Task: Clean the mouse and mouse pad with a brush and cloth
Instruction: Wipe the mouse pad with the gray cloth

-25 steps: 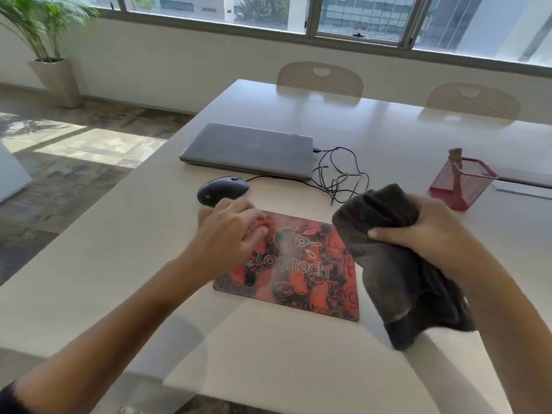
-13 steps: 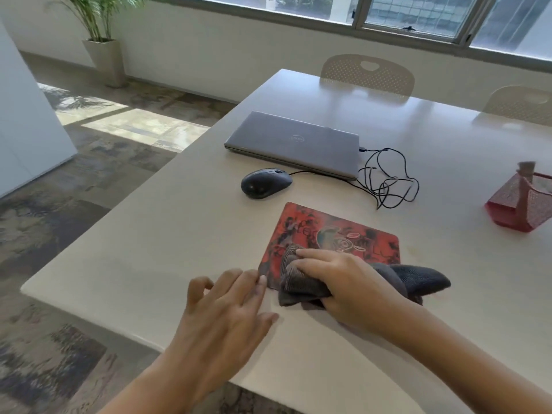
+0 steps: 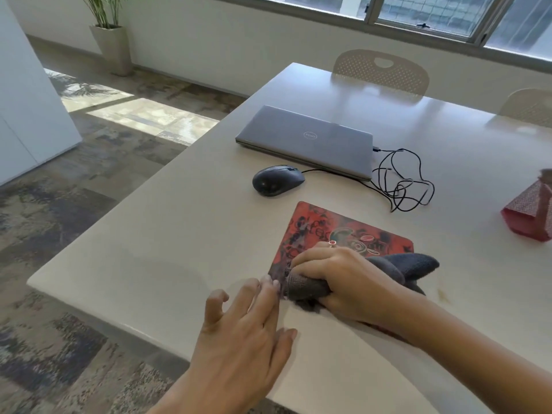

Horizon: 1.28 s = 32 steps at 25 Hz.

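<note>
A red and black patterned mouse pad (image 3: pixel 316 228) lies flat on the pale table (image 3: pixel 179 234). My right hand (image 3: pixel 343 279) is closed on a bunched dark grey cloth (image 3: pixel 415 264) and presses it onto the pad's near left corner. My left hand (image 3: pixel 245 327) rests flat on the table just left of that corner, fingers spread, fingertips touching the pad's edge. The black wired mouse (image 3: pixel 277 180) sits off the pad, behind it to the left. A brush handle (image 3: pixel 546 177) pokes out of the red holder at the right edge.
A closed grey laptop (image 3: pixel 307 140) lies behind the mouse, with a tangled black cable (image 3: pixel 403 180) to its right. A red mesh holder (image 3: pixel 528 216) stands at the right edge. Two beige chairs (image 3: pixel 379 70) sit at the far side. The table's corner (image 3: pixel 33 283) is at my left.
My right hand brought the cloth down from above the table onto the pad's near left corner. My left hand came off the pad to the table beside it. The view has swung left.
</note>
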Tool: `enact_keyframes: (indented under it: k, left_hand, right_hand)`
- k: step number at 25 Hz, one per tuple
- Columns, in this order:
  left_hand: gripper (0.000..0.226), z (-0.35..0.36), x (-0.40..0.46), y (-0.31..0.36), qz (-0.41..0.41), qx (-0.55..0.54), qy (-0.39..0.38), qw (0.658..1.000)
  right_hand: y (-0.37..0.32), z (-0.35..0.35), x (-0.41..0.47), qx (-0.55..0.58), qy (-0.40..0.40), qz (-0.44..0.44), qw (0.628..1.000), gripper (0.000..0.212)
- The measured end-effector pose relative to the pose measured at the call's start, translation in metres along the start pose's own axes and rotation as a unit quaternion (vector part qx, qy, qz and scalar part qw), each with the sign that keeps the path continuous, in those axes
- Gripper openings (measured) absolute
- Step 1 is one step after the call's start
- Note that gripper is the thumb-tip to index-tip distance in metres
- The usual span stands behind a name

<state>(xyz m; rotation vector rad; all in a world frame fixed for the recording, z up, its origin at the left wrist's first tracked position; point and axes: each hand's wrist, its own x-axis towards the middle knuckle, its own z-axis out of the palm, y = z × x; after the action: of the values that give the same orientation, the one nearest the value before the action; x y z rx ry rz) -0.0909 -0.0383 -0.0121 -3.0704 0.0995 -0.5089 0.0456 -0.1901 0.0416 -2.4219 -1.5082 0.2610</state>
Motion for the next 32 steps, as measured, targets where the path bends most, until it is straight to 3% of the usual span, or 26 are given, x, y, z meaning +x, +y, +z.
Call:
enact_keyframes:
  k: [5,10,15,20,24,27,32]
  left_hand:
    - [0.058,-0.002,-0.001,-0.002,-0.004,-0.003,-0.012,1.000]
    - [0.058,-0.005,-0.001,-0.003,-0.006,-0.003,-0.023,1.000]
    - [0.060,-0.008,-0.002,-0.006,0.002,-0.006,-0.044,0.999]
    - [0.060,-0.010,0.001,-0.009,0.001,-0.013,-0.067,0.998]
    - [0.064,-0.011,0.000,-0.011,0.008,-0.019,-0.072,0.997]
    - [0.065,-0.012,0.003,-0.015,0.034,-0.022,-0.080,0.996]
    - [0.065,-0.010,0.006,-0.021,0.072,-0.020,-0.082,0.994]
  right_hand:
    - [0.018,-0.009,0.026,-0.040,0.062,0.056,0.996,0.031]
    - [0.000,-0.002,0.008,0.016,0.003,-0.045,0.999,0.023]
    - [0.026,-0.018,0.026,-0.046,0.022,0.025,0.998,0.031]
    - [0.002,-0.001,0.020,-0.006,-0.013,-0.078,0.997,0.025]
    - [0.024,-0.016,0.018,-0.038,-0.003,-0.043,0.998,0.041]
    - [0.015,-0.012,0.030,-0.083,0.025,-0.048,0.995,0.038]
    - [0.009,-0.001,0.003,-0.039,0.010,-0.088,0.995,0.035]
